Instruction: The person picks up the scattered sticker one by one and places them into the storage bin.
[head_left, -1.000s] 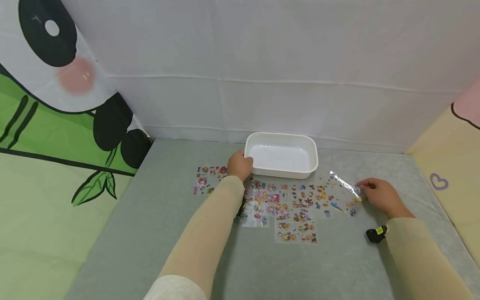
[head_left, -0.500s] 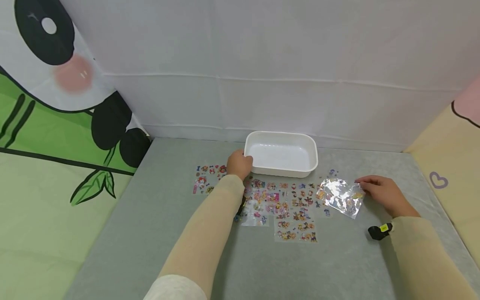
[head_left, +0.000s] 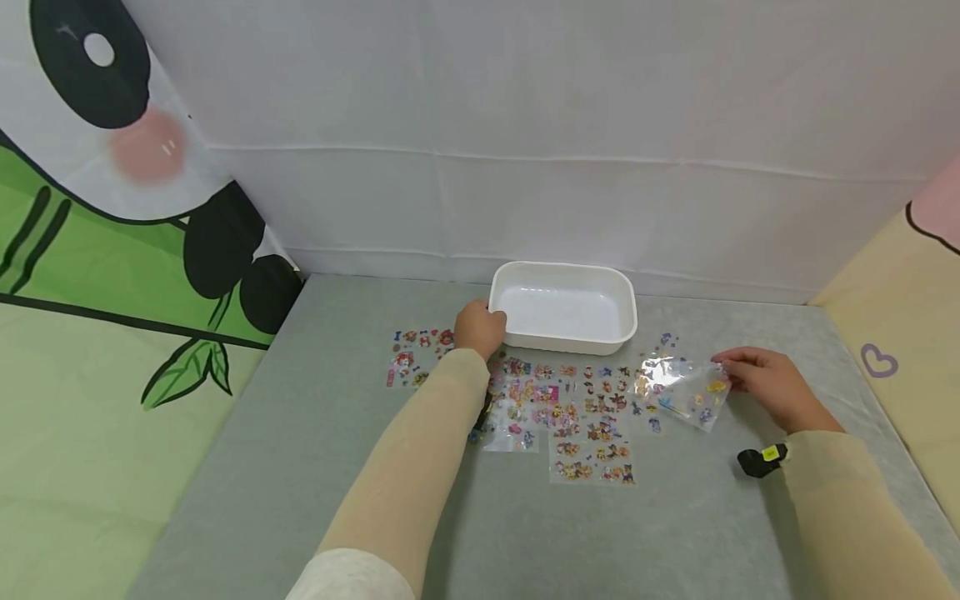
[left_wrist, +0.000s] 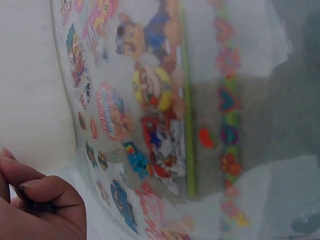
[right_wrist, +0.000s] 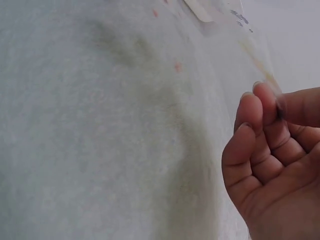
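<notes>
A white rectangular plastic tray (head_left: 562,343) stands at the back of the table. My left hand (head_left: 481,330) grips its left front corner, the thumb over the rim. In the left wrist view, curled fingers (left_wrist: 50,192) lie against the white wall. My right hand (head_left: 772,385) pinches the right corner of a clear sticker sheet (head_left: 716,398), tilted up off the table and catching light. In the right wrist view, thumb and forefinger meet on the film's edge. Other clear sticker sheets (head_left: 592,467) with small cartoon figures lie in front of the tray, overlapping in places.
A grey cloth covers the table (head_left: 315,500). A white fabric wall (head_left: 555,208) rises right behind the tray. One more sticker sheet (head_left: 405,362) lies left of my left hand, partly hidden by the forearm. A black wrist camera (head_left: 761,461) hangs under the right sleeve.
My right hand has lifted the corner of the sticker sheet, shifting slightly right, and the sheet has tilted so its glare moved. The left hand and the tray stay put.
</notes>
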